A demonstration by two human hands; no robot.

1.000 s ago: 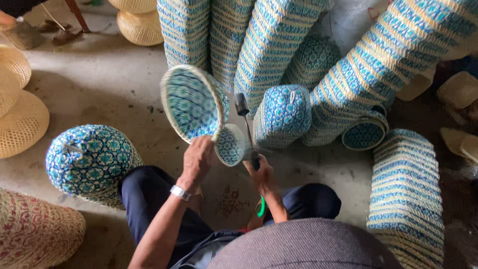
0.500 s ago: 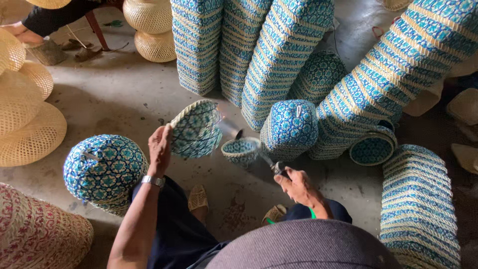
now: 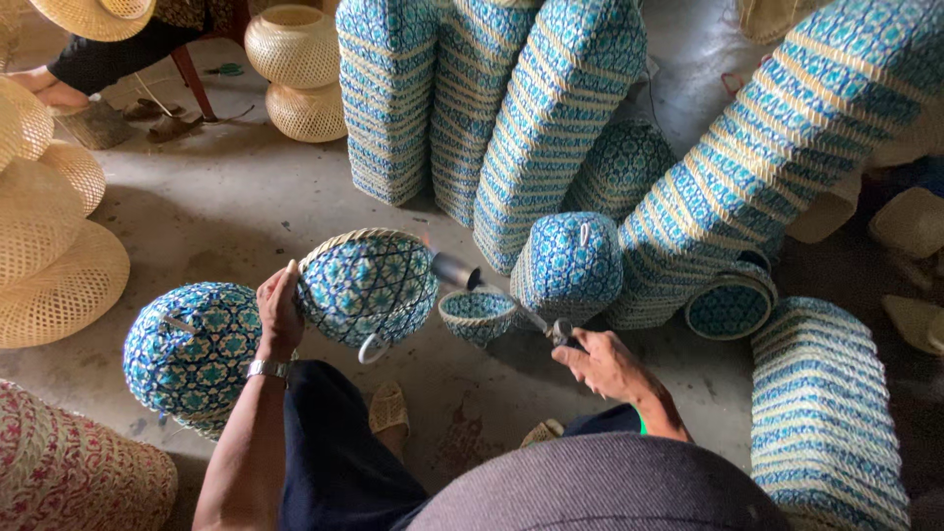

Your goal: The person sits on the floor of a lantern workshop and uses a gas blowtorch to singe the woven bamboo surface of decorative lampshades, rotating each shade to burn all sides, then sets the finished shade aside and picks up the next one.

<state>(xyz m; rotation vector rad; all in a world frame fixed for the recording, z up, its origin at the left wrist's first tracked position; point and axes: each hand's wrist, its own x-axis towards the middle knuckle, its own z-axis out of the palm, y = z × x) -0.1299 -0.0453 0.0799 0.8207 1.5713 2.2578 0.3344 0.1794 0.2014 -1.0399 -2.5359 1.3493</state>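
Observation:
My left hand grips the rim of a blue and white woven basket lid, held tilted with its patterned dome toward me and a small loop handle hanging below. My right hand holds a small gas torch whose metal nozzle points at the lid's right edge. A small blue woven bowl sits on the floor just under the torch. My dark trousers and sandalled feet show below.
A domed blue basket lies left of my knee, another stands beyond the torch. Tall stacks of blue woven baskets lean at the back and right. Natural straw baskets pile at the left. Another person sits at the top left.
The lid has turned from showing its open inside to showing its dome, and dropped lower. My right hand moved right and now aims the torch at the lid.

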